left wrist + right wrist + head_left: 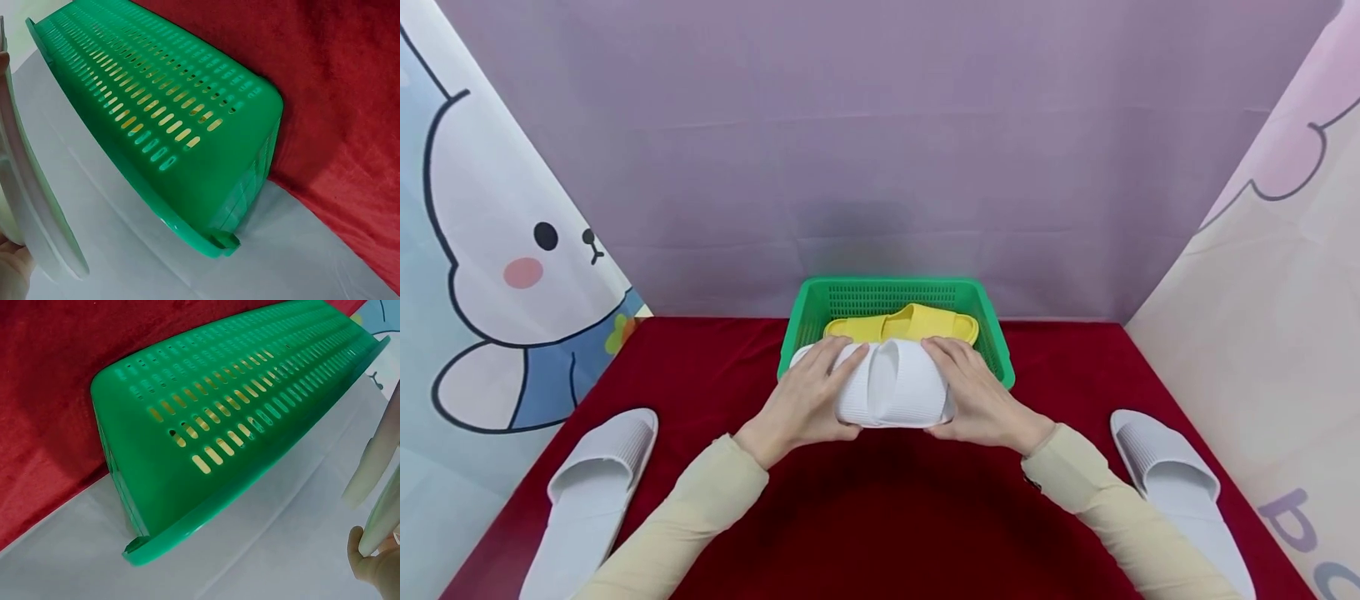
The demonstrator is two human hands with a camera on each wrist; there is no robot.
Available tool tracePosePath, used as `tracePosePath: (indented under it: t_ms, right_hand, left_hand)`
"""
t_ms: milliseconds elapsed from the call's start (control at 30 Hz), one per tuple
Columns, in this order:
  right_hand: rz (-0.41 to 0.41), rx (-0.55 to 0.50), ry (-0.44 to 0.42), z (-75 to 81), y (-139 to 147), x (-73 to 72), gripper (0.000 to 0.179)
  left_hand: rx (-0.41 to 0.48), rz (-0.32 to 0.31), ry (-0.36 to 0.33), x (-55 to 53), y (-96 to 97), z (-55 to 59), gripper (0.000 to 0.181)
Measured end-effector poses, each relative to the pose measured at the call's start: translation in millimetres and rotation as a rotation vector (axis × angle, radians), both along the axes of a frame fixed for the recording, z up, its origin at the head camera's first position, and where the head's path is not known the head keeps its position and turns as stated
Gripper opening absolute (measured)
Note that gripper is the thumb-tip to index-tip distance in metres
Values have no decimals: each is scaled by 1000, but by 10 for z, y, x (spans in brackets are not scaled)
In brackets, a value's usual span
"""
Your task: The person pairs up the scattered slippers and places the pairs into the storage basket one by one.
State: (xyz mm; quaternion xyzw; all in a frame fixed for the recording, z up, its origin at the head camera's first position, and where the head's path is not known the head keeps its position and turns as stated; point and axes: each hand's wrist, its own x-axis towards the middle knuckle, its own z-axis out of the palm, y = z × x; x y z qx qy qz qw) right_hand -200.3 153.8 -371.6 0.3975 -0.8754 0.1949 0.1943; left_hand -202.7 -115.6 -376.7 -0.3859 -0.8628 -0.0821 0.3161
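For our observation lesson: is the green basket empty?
Not empty: yellow footwear is inside the basket; yellow also shows through its slots.

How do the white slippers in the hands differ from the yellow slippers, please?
The white slippers are held by the left hand and right hand; the yellow slippers lie in the green basket. In the head view, the white slippers partly cover the yellow slippers, which appear farther away. Both have broad straps.

Creased mauve-grey fabric backdrop [887, 150] at 12 o'clock. Pale-blue cartoon-print panel [497, 250] at 10 o'clock, cream-and-pink printed panel [1292, 283] at 2 o'clock. Dark-red velvety cloth [887, 517] lies flat, centre to 6 o'clock.
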Motion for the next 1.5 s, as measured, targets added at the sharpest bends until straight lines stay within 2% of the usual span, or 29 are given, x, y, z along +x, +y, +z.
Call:
tracePosePath:
  t_ms: [300, 633, 867, 1100, 1233, 1300, 1500]
  right_hand:
    - [-11, -9, -3, 7, -66, -16, 106]
    - [-8, -21, -56, -84, -52, -8, 106]
    - [-6, -27, -34, -98, -41, 2, 105]
    - [26, -44, -38, -100, 2, 40, 104]
    - [28, -59, -38, -96, 33, 49, 103]
    - [22, -71, -63, -91, 49, 49, 103]
    - [-17, -131, -190, -111, 141, 45, 104]
  left_hand:
    - [-10, -9, 38, -39, 19, 7, 99]
    - [-29, -14, -12, -25, 21, -44, 98]
    - [-44, -20, -8, -35, 29, -37, 98]
    - [-87, -27, -96, -36, 18, -64, 103]
    - [-117, -9, -118, -4, 5, -64, 104]
    - [-110, -9, -121, 24, -5, -58, 102]
    - [-22, -54, -85, 164, -84, -65, 76]
